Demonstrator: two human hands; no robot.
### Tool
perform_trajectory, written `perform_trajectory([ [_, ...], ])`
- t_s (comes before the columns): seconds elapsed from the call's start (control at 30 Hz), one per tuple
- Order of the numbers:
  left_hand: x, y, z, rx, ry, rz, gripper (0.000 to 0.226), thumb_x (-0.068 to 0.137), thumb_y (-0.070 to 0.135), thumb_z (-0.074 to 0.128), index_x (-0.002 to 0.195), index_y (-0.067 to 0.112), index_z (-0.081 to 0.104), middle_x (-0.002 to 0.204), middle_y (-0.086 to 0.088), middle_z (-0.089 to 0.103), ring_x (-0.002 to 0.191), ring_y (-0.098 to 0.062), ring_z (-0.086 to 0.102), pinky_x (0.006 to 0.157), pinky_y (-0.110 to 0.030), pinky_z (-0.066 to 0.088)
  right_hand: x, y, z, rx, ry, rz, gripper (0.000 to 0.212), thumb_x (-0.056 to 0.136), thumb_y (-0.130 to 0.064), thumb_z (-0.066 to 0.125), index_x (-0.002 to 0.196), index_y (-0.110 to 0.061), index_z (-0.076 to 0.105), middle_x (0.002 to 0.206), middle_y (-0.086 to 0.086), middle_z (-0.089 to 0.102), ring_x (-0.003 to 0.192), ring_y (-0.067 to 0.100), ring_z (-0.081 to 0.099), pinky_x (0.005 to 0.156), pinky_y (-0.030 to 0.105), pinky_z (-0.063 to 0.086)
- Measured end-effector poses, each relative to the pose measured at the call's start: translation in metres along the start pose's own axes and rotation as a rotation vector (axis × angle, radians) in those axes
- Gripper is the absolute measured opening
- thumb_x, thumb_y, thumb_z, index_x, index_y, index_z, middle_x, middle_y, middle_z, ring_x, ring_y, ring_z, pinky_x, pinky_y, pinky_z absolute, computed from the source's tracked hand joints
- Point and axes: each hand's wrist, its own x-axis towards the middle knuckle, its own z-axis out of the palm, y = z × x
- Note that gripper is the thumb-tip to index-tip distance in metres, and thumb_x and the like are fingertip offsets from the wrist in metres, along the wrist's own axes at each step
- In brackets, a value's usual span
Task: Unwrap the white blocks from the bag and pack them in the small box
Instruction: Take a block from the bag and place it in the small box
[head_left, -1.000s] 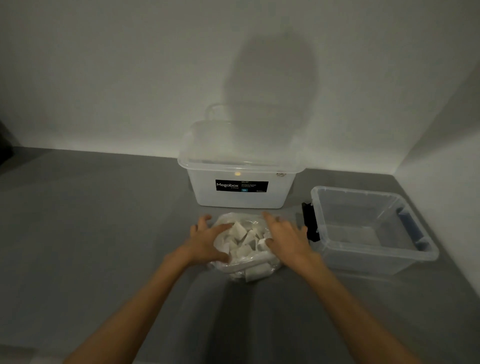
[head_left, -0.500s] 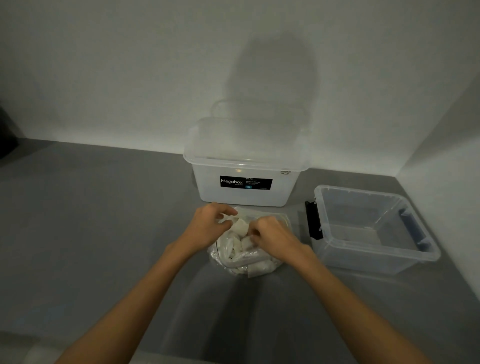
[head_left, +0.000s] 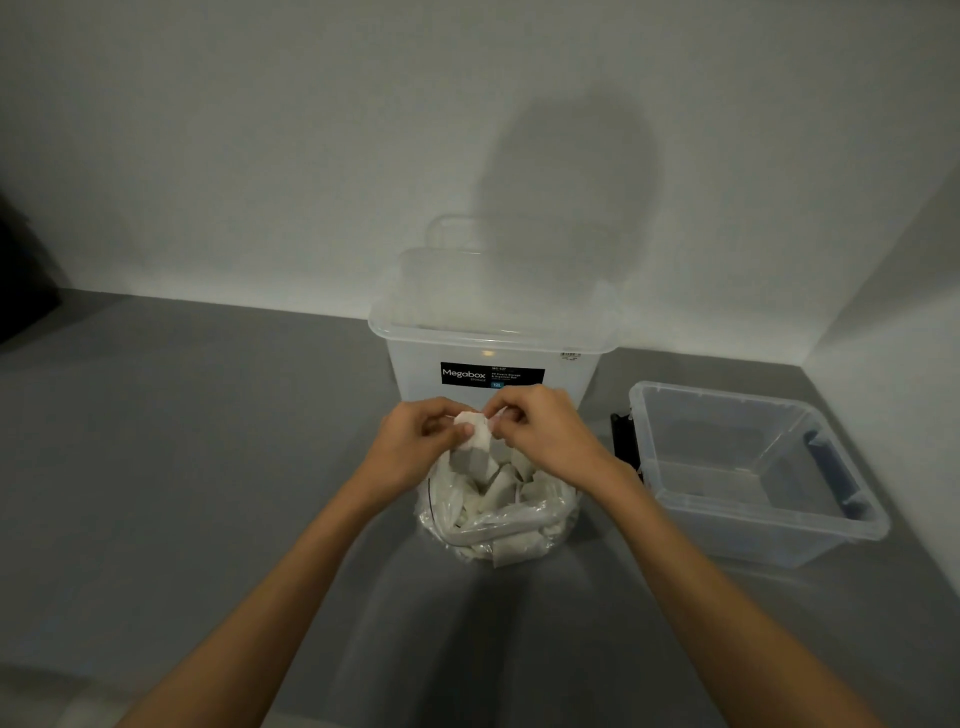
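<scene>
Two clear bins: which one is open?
The small box on the right, beside the bag: no lid, inside visible. The taller Megabox bin behind the bag has its lid on.

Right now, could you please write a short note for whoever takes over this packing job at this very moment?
Left hand grips one white block just above the bag. Right hand pinches its wrapper at the top.
The bag, holding many more blocks, lies on the grey table in front of the Megabox bin. The small box stands open to the right.
Done: one block lifted out. No block plainly visible in the small box.
Left: unwrap this block, pack it, then do the rest.
</scene>
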Motion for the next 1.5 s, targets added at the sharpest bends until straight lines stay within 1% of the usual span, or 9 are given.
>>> perform_trajectory([
  [0.23,-0.002,-0.016,-0.002,0.014,0.07,-0.123,0.01,0.089,0.016,0.064,0.09,0.009,0.071,0.078,-0.011,0.07,0.068,-0.012,0.061,0.064,-0.022,0.049,0.014,0.03,0.04,-0.252,-0.081,0.195,0.019,0.087,0.001,0.05,0.084,-0.001,0.069,0.088,0.014,0.068,0.075,0.029,0.065,0.071,0.044,0.058],
  [0.4,-0.001,-0.017,-0.004,-0.011,0.093,-0.156,0.011,0.09,0.016,0.063,0.089,0.009,0.07,0.074,-0.007,0.066,0.066,-0.011,0.058,0.061,-0.019,0.045,0.009,0.026,0.058,-0.291,-0.11,0.207,0.01,0.09,-0.013,0.058,0.083,-0.006,0.058,0.088,0.011,0.059,0.072,0.026,0.057,0.062,0.033,0.047],
  [0.5,0.001,-0.015,-0.005,-0.001,0.102,-0.146,0.011,0.09,0.016,0.063,0.091,0.009,0.07,0.072,-0.005,0.067,0.066,-0.01,0.058,0.059,-0.016,0.046,0.01,0.027,0.059,-0.25,-0.074,0.209,0.006,0.089,-0.01,0.059,0.089,-0.007,0.064,0.093,0.011,0.065,0.079,0.027,0.063,0.069,0.035,0.053],
  [0.7,0.0,-0.015,-0.008,-0.051,0.194,-0.143,0.021,0.091,0.007,0.057,0.109,0.018,0.057,0.055,0.001,0.056,0.061,-0.011,0.054,0.062,-0.027,0.051,-0.001,0.029,0.018,0.189,0.062,0.296,0.009,0.087,-0.006,0.063,0.079,-0.008,0.066,0.057,0.003,0.063,0.041,0.003,0.056,0.045,0.016,0.047],
  [0.87,0.006,-0.003,-0.004,-0.005,0.13,-0.111,0.018,0.094,0.001,0.048,0.09,0.006,0.065,0.078,-0.025,0.063,0.068,-0.022,0.057,0.063,-0.031,0.051,-0.02,0.032,-0.022,0.539,0.132,0.361,0.006,0.087,-0.004,0.063,0.089,-0.007,0.068,0.072,0.011,0.068,0.049,0.009,0.058,0.044,0.018,0.046],
  [1.07,0.023,0.02,0.022,0.014,0.061,-0.013,0.025,0.09,0.002,0.057,0.09,0.021,0.073,0.097,0.009,0.07,0.084,-0.015,0.067,0.072,-0.026,0.056,-0.029,0.037,-0.054,0.956,0.156,0.446,0.011,0.088,0.003,0.058,0.094,-0.001,0.067,0.068,0.008,0.064,0.049,0.008,0.056,0.044,0.017,0.045],
  [1.27,0.032,0.058,0.056,0.066,-0.076,0.259,0.04,0.077,0.013,0.076,0.113,0.028,0.067,0.116,0.015,0.066,0.106,-0.002,0.062,0.082,-0.028,0.057,-0.039,0.045,-0.076,1.528,0.016,0.637,0.008,0.081,0.005,0.059,0.089,0.004,0.061,0.057,0.007,0.057,0.042,0.007,0.053,0.037,0.013,0.046],
  [1.4,0.041,0.078,0.075,0.006,-0.216,0.339,0.023,0.08,0.019,0.073,0.103,0.021,0.074,0.103,0.01,0.073,0.101,-0.006,0.066,0.084,-0.026,0.054,-0.049,0.05,-0.083,1.619,-0.021,0.689,0.008,0.078,0.007,0.055,0.086,0.007,0.058,0.057,0.012,0.058,0.04,0.01,0.055,0.037,0.015,0.048],
  [1.5,0.051,0.084,0.089,-0.074,-0.215,0.286,0.01,0.082,0.015,0.072,0.088,0.007,0.075,0.084,-0.006,0.074,0.083,-0.017,0.07,0.079,-0.034,0.056,-0.054,0.056,-0.093,1.263,0.094,0.629,0.01,0.093,-0.002,0.052,0.086,-0.001,0.06,0.068,0.012,0.064,0.047,0.011,0.057,0.042,0.019,0.049],
])
